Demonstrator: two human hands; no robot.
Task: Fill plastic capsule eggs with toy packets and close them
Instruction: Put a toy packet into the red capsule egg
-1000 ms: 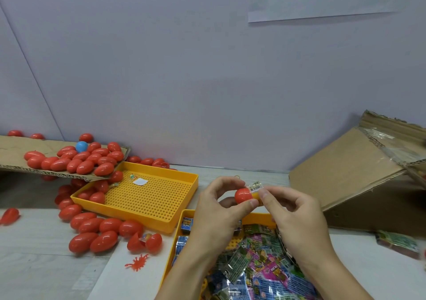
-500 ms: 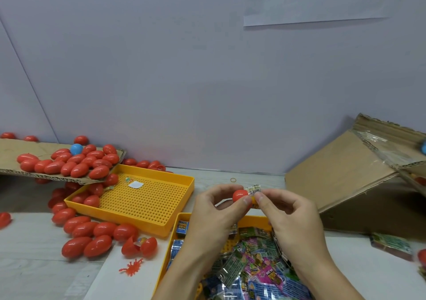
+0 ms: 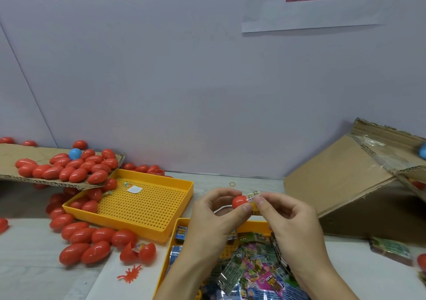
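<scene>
Your left hand (image 3: 214, 221) pinches a red capsule egg half (image 3: 239, 201) at centre frame; your right hand (image 3: 288, 219) pinches a toy packet (image 3: 253, 195) touching its 3 o'clock rim; barcode stripes show, the writing unreadable; the yellow packet tray (image 3: 171, 249) sits at 6 o'clock, closed red eggs (image 3: 92, 242) at 8 o'clock.

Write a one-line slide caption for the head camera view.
Left hand holds a red capsule half while right hand pushes in a toy packet.
</scene>
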